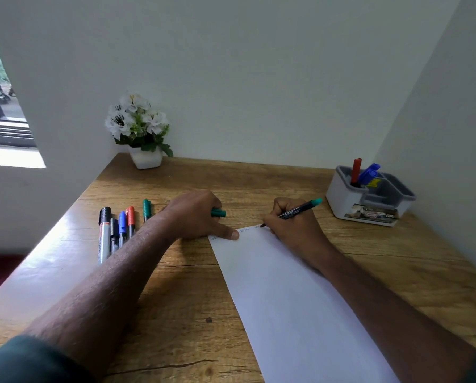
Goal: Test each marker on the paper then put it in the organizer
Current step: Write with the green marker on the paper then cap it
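Paper [286, 294] lies on your desk [176, 286]. Your R hand [292, 228] grips a green marker [297, 210], tip on the paper's far edge by some small marks. Your L hand [201, 217] pins the paper w/ its thumb & curls round a green cap [218, 212]. More markers [118, 230] lie to the left. Organizer [369, 194] sits far right w/ red & blue markers in it.

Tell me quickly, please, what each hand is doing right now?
Left hand: grips a green cap, thumb pressing the paper.
Right hand: holds the green marker, tip on the paper.
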